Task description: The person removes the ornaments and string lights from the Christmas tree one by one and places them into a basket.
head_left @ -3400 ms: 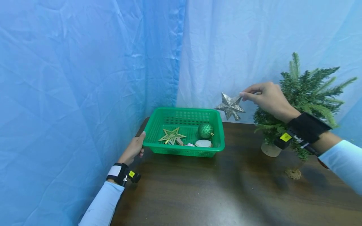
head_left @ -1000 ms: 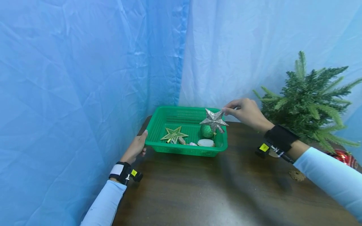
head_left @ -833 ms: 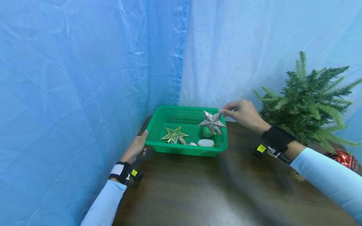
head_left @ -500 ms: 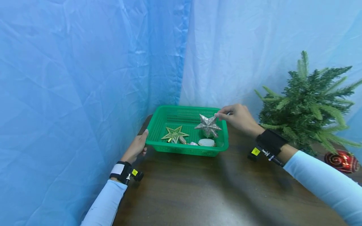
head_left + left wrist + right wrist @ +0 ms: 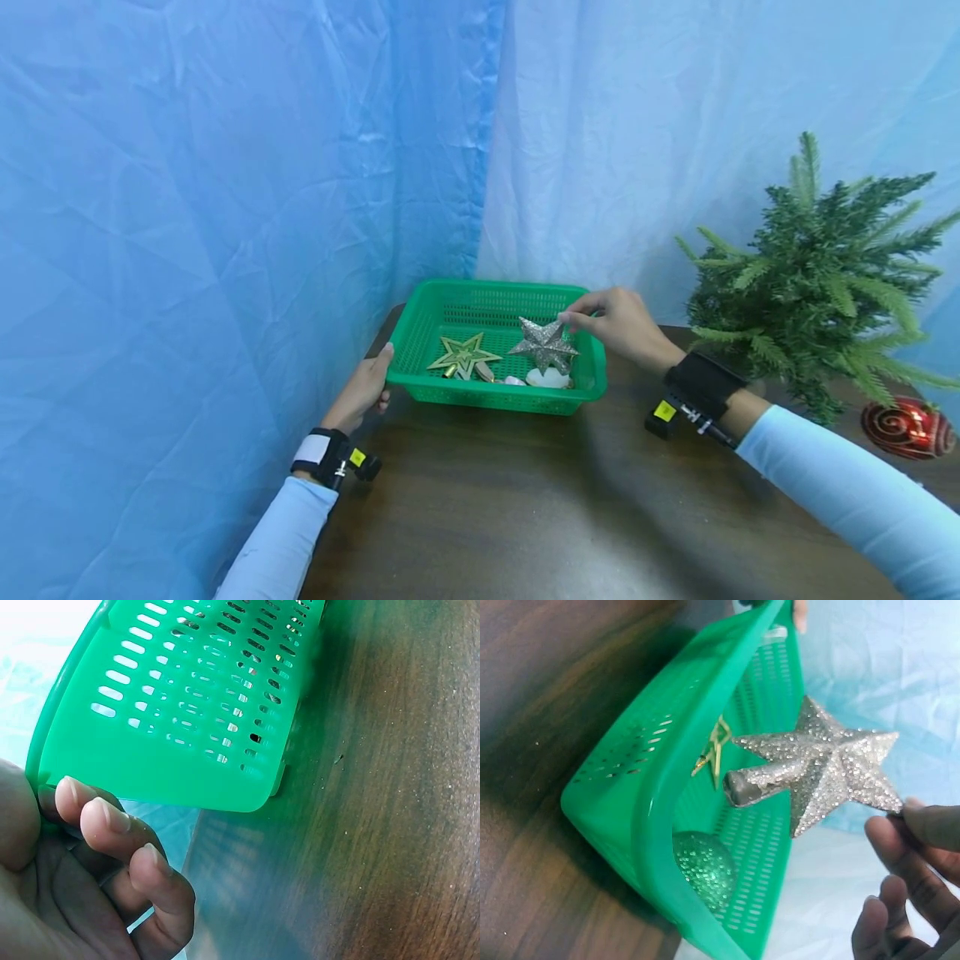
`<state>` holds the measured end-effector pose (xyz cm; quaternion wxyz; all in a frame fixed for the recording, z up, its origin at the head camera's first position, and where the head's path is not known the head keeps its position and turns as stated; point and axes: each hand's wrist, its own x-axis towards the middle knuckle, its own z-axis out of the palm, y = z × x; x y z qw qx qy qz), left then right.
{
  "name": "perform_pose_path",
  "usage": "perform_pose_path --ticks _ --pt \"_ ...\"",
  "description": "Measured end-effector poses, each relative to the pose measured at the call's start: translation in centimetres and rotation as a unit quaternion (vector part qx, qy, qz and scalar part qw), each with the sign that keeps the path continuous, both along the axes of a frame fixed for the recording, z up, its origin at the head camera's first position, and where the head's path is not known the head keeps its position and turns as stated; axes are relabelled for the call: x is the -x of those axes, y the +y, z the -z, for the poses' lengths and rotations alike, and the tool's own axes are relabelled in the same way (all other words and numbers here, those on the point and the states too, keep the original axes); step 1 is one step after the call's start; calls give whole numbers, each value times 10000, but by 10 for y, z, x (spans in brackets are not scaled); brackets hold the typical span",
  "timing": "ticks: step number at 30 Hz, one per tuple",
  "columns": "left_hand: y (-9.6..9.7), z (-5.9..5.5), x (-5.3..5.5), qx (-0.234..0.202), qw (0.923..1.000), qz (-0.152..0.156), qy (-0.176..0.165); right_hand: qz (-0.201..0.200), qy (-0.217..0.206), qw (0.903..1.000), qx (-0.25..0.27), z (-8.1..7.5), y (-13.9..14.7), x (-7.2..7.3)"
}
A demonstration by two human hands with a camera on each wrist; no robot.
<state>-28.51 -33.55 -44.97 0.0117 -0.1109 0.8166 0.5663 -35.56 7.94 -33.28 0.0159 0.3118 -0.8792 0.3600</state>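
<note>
My right hand (image 5: 617,323) pinches one point of a silver glitter star tree topper (image 5: 544,344) between thumb and fingers, over the right part of a green plastic basket (image 5: 487,398). The right wrist view shows the star (image 5: 840,766) with its hollow socket directed away from the hand. My left hand (image 5: 362,388) grips the basket's left rim, thumb on top and fingers curled beneath it in the left wrist view. In the basket lie a gold star (image 5: 463,354), a green glitter ball (image 5: 705,870), mostly behind the silver star in the head view, and a white oval piece (image 5: 549,379).
A small artificial fir tree (image 5: 813,275) stands on the dark wooden table (image 5: 495,500) at the right. By its foot lies a red bauble (image 5: 907,427) with a spiral pattern. Blue curtains (image 5: 225,208) hang behind and to the left.
My right hand has carried the silver star left and downward, from beside the tree to over the basket. The left hand stays on the rim. The red bauble has come into sight.
</note>
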Motion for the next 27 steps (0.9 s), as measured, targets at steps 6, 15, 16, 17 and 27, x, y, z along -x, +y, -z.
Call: perform_pose_path --ticks 6,15,16,17,27 --pt "0 0 0 -12 10000 -2 -3 78 -33 10000 -41 3 -2 1" --pt "1 0 -1 40 10000 -52 -26 38 -21 10000 -74 9 -6 1" --pt "1 0 -1 39 10000 -59 -26 31 -44 10000 -66 9 -6 1" --pt "1 1 -1 40 10000 -60 -20 29 -65 10000 -60 10 -6 1" --pt "1 0 0 33 10000 -13 56 8 -49 10000 39 13 -9 -1"
